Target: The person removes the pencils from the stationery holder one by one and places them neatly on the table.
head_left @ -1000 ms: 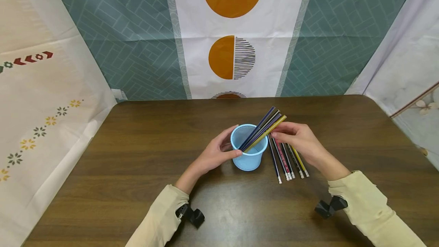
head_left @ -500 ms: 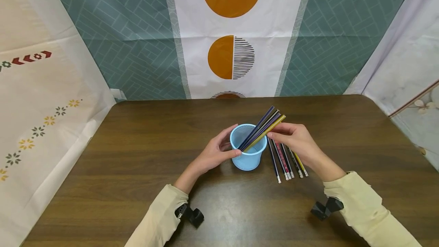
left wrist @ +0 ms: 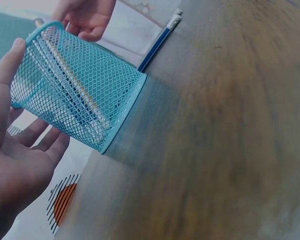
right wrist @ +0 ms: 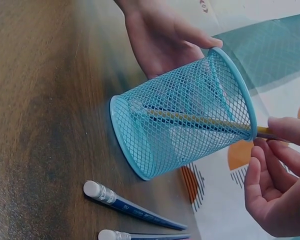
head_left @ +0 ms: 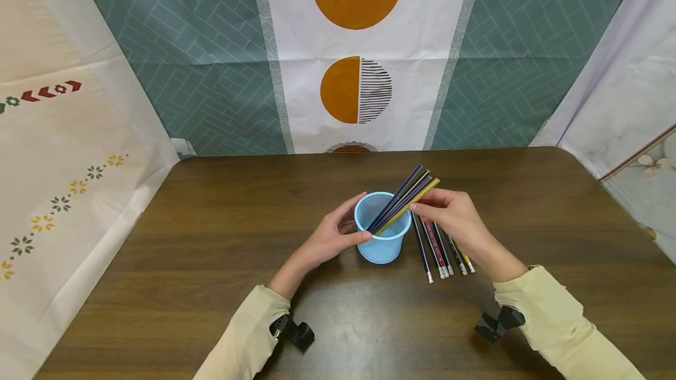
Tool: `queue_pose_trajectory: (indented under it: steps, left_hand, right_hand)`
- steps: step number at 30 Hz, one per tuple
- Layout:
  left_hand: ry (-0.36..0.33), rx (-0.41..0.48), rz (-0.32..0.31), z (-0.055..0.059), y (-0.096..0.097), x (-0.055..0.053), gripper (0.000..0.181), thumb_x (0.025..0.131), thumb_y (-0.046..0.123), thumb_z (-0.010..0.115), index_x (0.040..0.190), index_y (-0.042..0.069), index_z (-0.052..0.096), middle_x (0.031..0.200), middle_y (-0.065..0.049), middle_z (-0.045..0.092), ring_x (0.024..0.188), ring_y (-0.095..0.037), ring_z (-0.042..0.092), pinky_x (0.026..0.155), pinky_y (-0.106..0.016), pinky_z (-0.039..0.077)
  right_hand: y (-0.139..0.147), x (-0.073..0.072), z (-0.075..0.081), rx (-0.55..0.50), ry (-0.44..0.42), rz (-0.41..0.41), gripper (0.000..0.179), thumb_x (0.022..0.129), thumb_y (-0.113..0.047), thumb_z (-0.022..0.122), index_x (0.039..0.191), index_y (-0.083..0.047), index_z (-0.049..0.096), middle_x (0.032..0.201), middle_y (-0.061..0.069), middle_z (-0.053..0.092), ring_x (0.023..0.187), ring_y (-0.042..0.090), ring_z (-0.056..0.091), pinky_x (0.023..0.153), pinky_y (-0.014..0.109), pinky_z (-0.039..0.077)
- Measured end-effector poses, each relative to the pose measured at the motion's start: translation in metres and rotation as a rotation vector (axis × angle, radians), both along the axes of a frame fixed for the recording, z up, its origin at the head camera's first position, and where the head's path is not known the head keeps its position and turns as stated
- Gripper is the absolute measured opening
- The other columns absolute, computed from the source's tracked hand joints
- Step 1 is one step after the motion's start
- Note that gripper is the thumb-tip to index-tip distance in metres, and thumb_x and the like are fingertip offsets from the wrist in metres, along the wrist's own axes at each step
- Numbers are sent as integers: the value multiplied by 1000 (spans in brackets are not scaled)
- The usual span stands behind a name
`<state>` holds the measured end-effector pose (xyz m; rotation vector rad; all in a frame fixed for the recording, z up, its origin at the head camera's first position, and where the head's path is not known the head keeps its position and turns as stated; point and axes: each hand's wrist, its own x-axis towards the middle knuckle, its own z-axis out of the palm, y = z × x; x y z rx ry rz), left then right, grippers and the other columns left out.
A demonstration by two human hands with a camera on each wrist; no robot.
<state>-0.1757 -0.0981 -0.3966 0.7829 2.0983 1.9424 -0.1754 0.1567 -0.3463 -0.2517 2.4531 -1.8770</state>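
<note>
A light-blue mesh pencil cup (head_left: pixel 381 249) stands on the table, with several pencils (head_left: pixel 402 194) leaning out over its far right rim, one of them yellow (head_left: pixel 429 187). My left hand (head_left: pixel 334 232) holds the cup from the left, thumb at the near rim and fingers round the side. On the other side my right hand (head_left: pixel 457 213) has its thumb tip right at the rim, below the leaning pencils. In the right wrist view its fingers (right wrist: pixel 264 192) are loosely bent beside the yellow pencil's end. Loose pencils (head_left: pixel 436 248) lie under and beside this hand, partly hidden by it.
The brown wooden table (head_left: pixel 237 210) stretches out around the cup. Behind its far edge hangs a patterned cloth (head_left: pixel 222 63). White cloths hang at the left and right sides. Each sleeve carries a small black wrist camera (head_left: pixel 292 332).
My right hand has moved slightly left, closer to the cup's rim. The pencils in the cup, the cup and my left hand keep their places.
</note>
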Motion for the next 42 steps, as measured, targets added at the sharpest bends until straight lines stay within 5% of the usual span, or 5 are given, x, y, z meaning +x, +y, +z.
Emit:
queue_pose_trajectory:
  steps: [14, 28, 42]
  left_hand:
    - [-15, 3, 2, 1, -1, 1, 75, 87, -5, 68, 151, 5, 30, 145, -19, 42, 127, -34, 46, 104, -43, 40]
    - [12, -11, -18, 0, -2, 1, 75, 88, 10, 72, 152, 8, 31, 144, -14, 44, 125, -31, 49, 103, -44, 41]
    - [-21, -12, -7, 4, -1, 2, 75, 87, -7, 66, 152, 5, 29, 147, -20, 39, 127, -37, 46, 104, -44, 39]
  right_hand:
    - [-5, 3, 7, 27, 30, -51, 28, 86, -12, 73, 101, 12, 68, 79, -4, 68, 67, 13, 62, 64, 27, 54]
    - [1, 6, 12, -169, 28, -45, 26, 89, -6, 70, 101, 15, 61, 84, 1, 69, 74, 13, 69, 72, 28, 57]
    - [5, 7, 22, -153, 67, -105, 23, 90, -6, 69, 100, 13, 61, 80, -3, 69, 74, 9, 69, 71, 24, 56]
